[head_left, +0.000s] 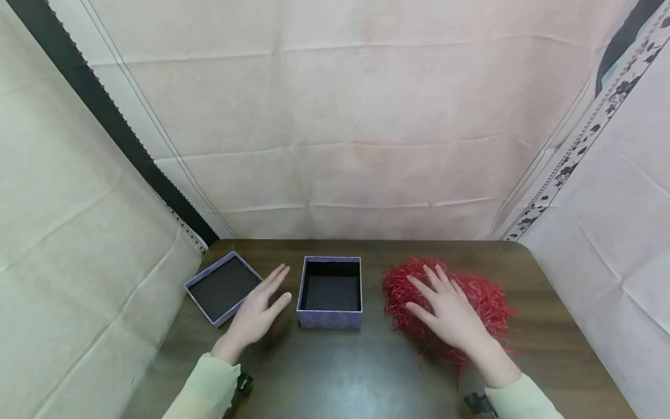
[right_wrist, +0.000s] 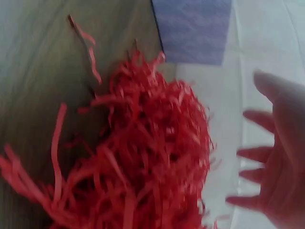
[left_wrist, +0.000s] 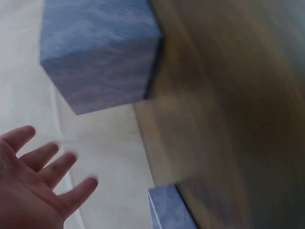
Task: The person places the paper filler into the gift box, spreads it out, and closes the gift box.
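My left hand (head_left: 256, 311), fingers extended and holding nothing, is between the box lid (head_left: 222, 288) and the purple-blue box (head_left: 330, 319). The lid lies inside-up and angled, its inner face dark. The open-topped box stands upright, with a black interior. My right hand (head_left: 450, 311) is spread above a heap of red shredded paper (head_left: 487, 297), with nothing gripped. In the right wrist view, a gap shows between the fingers and the shredded paper (right_wrist: 157, 138). The left wrist view shows the box (left_wrist: 102, 62) beyond the fingers and a corner of the lid (left_wrist: 172, 207).
All of it lies on a dark wooden table (head_left: 335, 372). Pale cloth (head_left: 366, 128) hangs behind the table and along both sides. A few loose red strands (right_wrist: 90, 52) lie apart from the heap on the table.
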Tool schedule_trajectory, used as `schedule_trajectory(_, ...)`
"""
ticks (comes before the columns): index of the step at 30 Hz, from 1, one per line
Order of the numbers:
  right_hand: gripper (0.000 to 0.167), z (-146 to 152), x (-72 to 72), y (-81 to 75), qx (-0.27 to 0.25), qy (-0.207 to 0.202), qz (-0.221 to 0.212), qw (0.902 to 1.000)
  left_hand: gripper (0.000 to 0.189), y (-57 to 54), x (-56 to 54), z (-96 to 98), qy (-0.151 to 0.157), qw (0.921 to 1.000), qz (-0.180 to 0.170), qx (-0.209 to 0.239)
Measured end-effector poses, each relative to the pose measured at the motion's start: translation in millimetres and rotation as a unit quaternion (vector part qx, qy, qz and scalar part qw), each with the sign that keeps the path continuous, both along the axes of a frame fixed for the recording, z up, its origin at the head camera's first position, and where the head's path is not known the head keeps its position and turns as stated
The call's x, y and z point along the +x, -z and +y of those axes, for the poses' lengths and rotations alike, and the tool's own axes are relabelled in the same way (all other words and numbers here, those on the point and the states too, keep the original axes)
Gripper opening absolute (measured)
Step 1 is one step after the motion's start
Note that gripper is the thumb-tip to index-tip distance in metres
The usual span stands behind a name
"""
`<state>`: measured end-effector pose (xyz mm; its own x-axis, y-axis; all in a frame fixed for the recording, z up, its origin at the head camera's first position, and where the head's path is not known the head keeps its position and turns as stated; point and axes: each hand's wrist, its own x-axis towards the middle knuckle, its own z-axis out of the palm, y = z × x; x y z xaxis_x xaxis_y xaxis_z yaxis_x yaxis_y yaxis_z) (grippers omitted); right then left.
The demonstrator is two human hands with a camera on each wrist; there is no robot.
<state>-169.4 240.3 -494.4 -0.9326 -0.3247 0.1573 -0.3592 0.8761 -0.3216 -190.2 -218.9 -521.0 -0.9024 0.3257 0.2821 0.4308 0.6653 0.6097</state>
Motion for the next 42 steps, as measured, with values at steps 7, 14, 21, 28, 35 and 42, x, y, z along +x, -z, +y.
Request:
schedule_trajectory(7,0.073,38,5.3,-2.5,-0.086,-0.025,0.033,0.9954,0.061,15.9,0.2,14.5,-0.003,0.9903,-0.018,0.138)
schedule_trajectory(14,0.108,86,10.4,5.4,-0.111,0.028,0.016,0.9933,0.062,32.3,-2.8,23.6,-0.018,0.9707,-0.08,0.226)
schedule_trajectory(21,0.142,111,6.8,28.4,-0.068,0.044,-0.072,0.9942,0.054,38.8,-7.8,27.4,-0.014,0.9583,-0.096,0.269)
schedule_trajectory(28,0.14,115,0.9,49.9,-0.072,0.014,-0.087,0.9935,0.05,44.4,-8.2,29.7,-0.015,0.9532,-0.106,0.283)
schedule_trajectory(35,0.118,113,-0.9,57.2,-0.028,0.005,-0.07,0.9971,0.05,45.7,-6.6,29.9,-0.005,0.9477,-0.109,0.3)
schedule_trajectory(42,0.084,114,-3.4,58.2,-0.04,0.005,-0.069,0.9968,0.051,44.2,-8.3,28.3,0.003,0.9468,-0.116,0.3)
